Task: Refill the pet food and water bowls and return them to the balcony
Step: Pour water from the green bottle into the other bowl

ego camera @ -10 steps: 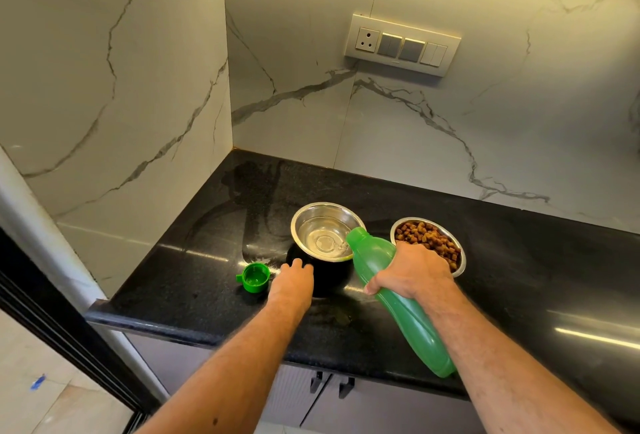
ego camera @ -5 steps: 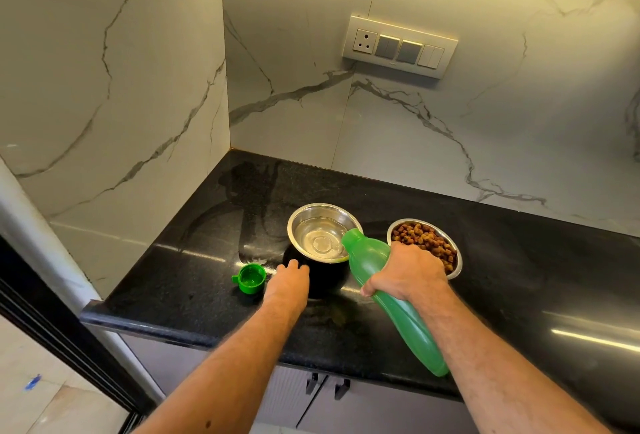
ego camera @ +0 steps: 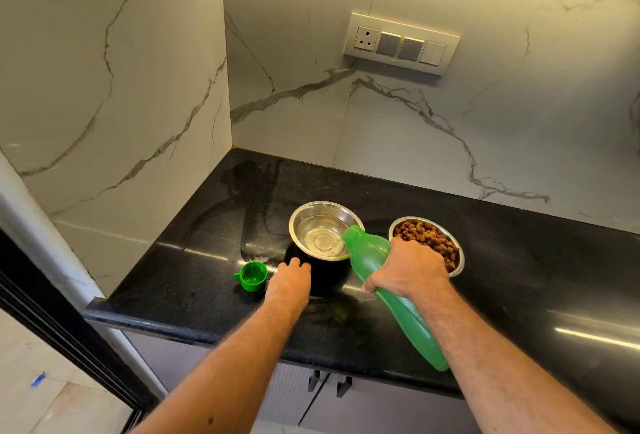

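The tabletop [ego camera: 519, 260] under my arms is polished black stone, speckled and glossy, with smeared wet streaks near the corner. Pale marble-look walls with grey veins meet behind it, and a cream switch plate [ego camera: 401, 43] sits on the back wall. My right hand [ego camera: 408, 271] grasps a translucent green plastic bottle [ego camera: 408, 322], tilted with its neck over the rim of the round steel water bowl [ego camera: 323, 229], which holds shallow clear water and has a black base. My left hand [ego camera: 289, 281] rests flat, fingers relaxed, against that base. The green cap [ego camera: 252, 276] lies open side up beside it. The steel food bowl [ego camera: 427, 243], heaped with brown kibble, stands just right of the bottle.
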